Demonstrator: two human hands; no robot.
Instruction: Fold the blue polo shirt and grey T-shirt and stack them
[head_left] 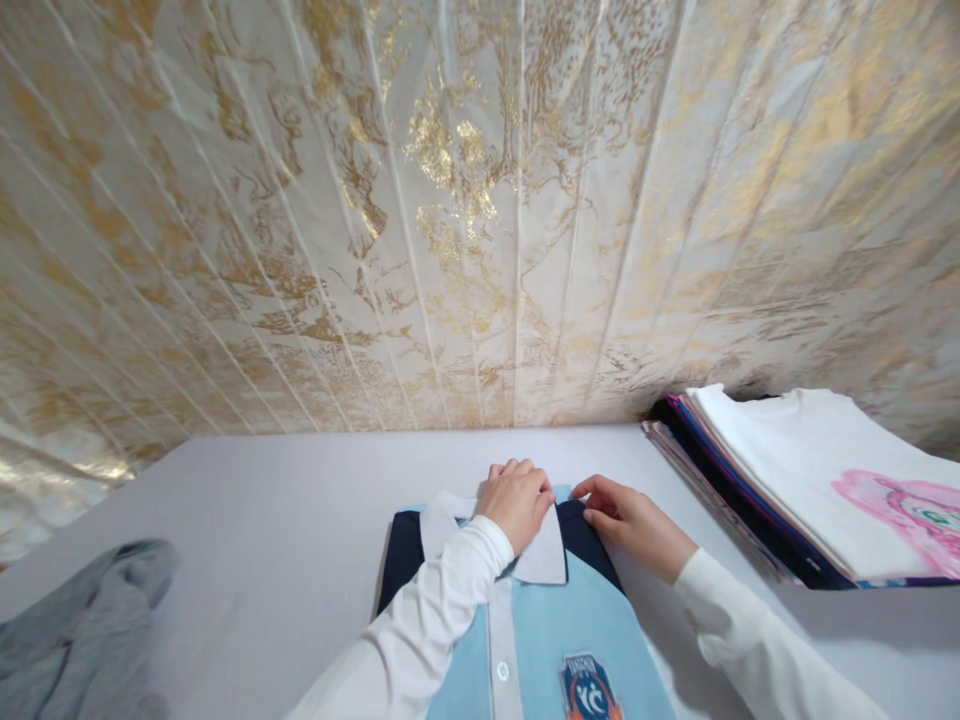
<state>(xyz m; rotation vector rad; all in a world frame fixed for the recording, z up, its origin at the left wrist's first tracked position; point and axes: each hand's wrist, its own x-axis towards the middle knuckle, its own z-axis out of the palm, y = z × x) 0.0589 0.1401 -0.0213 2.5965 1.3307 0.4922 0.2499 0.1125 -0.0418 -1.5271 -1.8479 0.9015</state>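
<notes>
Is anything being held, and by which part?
Can't tell: the right grip touches the polo shirt at its navy shoulder, the left grip lies on its collar; neither clearly pinches.

Soft, fairly even light keeps the scene bright; its source is out of view. Gold patches on the curtain (465,350) glint, with the strongest glare at upper middle and the far left edge. Faint shadows lie on the bench (300,540) right of the shirt (540,620) and along the near side of the clothes pile (780,480). Wide-angle distortion fans the curtain folds outward; the grey cloth (82,630) looks blurred.
</notes>
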